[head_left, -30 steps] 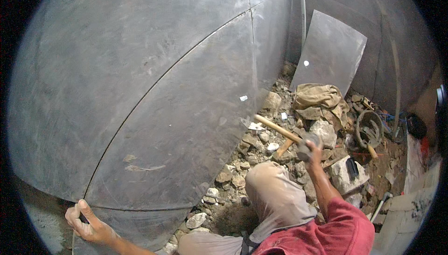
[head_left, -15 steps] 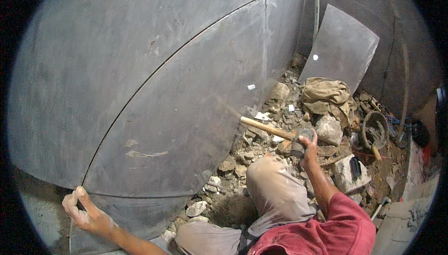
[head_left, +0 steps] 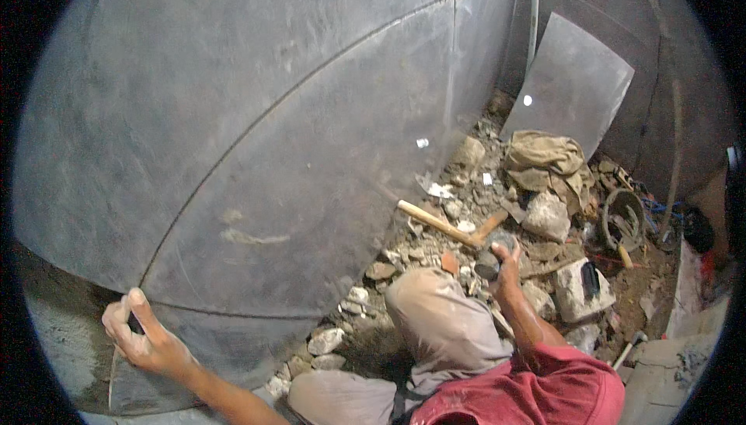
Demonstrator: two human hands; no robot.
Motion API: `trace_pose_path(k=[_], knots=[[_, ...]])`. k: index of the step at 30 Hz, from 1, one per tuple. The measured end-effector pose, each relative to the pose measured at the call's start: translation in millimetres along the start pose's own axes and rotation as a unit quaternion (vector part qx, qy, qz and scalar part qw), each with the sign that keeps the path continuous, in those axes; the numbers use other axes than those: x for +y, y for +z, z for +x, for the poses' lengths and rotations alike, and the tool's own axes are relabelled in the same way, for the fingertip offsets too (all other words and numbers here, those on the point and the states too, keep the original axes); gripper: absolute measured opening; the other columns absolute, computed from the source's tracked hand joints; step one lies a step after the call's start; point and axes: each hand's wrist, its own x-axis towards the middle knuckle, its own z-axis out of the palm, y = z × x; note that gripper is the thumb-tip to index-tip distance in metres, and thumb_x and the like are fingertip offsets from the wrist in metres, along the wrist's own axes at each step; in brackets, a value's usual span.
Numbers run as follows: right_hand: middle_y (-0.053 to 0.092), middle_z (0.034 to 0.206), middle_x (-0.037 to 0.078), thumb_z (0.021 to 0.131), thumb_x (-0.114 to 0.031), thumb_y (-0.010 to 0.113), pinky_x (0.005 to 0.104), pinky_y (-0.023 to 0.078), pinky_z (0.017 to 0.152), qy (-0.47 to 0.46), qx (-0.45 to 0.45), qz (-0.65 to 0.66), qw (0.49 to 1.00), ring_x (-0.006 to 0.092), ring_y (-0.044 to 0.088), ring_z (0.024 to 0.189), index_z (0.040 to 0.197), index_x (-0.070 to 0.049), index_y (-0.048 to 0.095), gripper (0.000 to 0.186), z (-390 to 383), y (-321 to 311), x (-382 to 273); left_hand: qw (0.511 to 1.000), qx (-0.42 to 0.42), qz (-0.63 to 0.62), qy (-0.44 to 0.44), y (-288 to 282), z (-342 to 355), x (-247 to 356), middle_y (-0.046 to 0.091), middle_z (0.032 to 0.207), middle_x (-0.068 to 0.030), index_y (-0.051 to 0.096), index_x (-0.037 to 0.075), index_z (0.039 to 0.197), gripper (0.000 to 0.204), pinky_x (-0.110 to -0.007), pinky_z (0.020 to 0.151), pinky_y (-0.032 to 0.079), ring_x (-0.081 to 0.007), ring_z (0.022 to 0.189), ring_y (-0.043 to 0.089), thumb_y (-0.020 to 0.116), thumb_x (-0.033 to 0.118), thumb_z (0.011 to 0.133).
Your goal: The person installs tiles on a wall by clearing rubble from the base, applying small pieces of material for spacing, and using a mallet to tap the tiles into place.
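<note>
Rubble (head_left: pixel 468 153) and cloth (head_left: pixel 545 153) litter ground (head_left: pixel 659 271) beside the grey wall (head_left: pixel 311 122); your right hand (head_left: pixel 508 263) clasps a mallet (head_left: pixel 444 226); curled left hand's (head_left: pixel 149 338) hold unclear.

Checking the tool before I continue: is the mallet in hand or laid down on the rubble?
In hand: the right hand grips the mallet by its dark head, and its wooden handle points toward the grey panels.

Slab, grey, loose, standing tilted (head_left: pixel 579 75); white round spot on face. Pipe, pale, slender, near slab's upper left (head_left: pixel 534 17). Cloth, tan, crumpled, at slab's foot (head_left: pixel 546 151). Container, round-rimmed, right of cloth (head_left: pixel 642 211). Cord, blue, beside container (head_left: pixel 660 208). Block, pale, rough (head_left: pixel 571 301), bearing black oblong object (head_left: pixel 591 280). Rubble, mixed stones (head_left: pixel 381 271).
</note>
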Motion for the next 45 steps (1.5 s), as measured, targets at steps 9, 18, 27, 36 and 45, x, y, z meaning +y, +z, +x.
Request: trace_pose_path(k=[9, 18, 27, 36, 45], knots=[[0.047, 0.112, 0.015, 0.072, -0.016, 0.062, 0.0405, 0.051, 0.074, -0.05, 0.005, -0.003, 0.999, 0.0292, 0.053, 0.094, 0.133, -0.015, 0.03, 0.069, 34, -26, 17, 0.999, 0.037, -0.002, 0.031, 3, 6, 12, 0.054, 0.077, -0.0064, 0.057, 0.0, 0.075, 0.023, -0.037, 0.072, 0.041, -0.0233, 0.079, 0.052, 0.064, 0.02, 0.084], [0.049, 0.105, 0.012, 0.075, -0.013, 0.059, 0.0364, 0.052, 0.065, -0.028, 0.03, 0.062, 0.997, 0.0226, 0.055, 0.089, 0.129, -0.012, 0.031, 0.061, 3, -36, -33, 0.999, 0.029, 0.0, 0.035, -3, 10, -4, 0.055, 0.081, -0.0076, 0.058, -0.001, 0.079, 0.023, -0.036, 0.078, 0.04, -0.0218, 0.079, 0.051, 0.067, 0.021, 0.082], [0.048, 0.108, 0.015, 0.073, -0.012, 0.061, 0.0403, 0.052, 0.067, -0.063, 0.032, 0.016, 0.997, 0.0267, 0.056, 0.086, 0.134, -0.013, 0.027, 0.07, 49, -36, 0, 0.996, 0.048, 0.015, 0.075, 2, 10, 1, 0.053, 0.075, -0.0056, 0.054, 0.003, 0.072, 0.025, -0.036, 0.068, 0.041, -0.0223, 0.074, 0.051, 0.063, 0.022, 0.085], [0.046, 0.112, 0.017, 0.071, -0.016, 0.063, 0.0406, 0.05, 0.07, -0.03, 0.006, 0.024, 0.999, 0.0281, 0.052, 0.093, 0.134, -0.015, 0.027, 0.073, 41, 9, -11, 0.998, 0.033, 0.018, 0.049, 2, 9, 8, 0.053, 0.076, -0.0055, 0.054, 0.001, 0.074, 0.024, -0.036, 0.069, 0.042, -0.0214, 0.075, 0.052, 0.063, 0.021, 0.085], [0.044, 0.118, 0.018, 0.073, -0.016, 0.061, 0.044, 0.05, 0.074, -0.056, 0.016, -0.028, 0.998, 0.0297, 0.051, 0.098, 0.134, -0.011, 0.028, 0.069, 29, -10, -20, 0.777, -0.405, -0.422, -0.232, 73, -140, 129, 0.066, 0.09, -0.0098, 0.062, -0.003, 0.098, 0.02, -0.029, 0.078, 0.049, -0.0184, 0.081, 0.062, 0.058, 0.012, 0.086]])
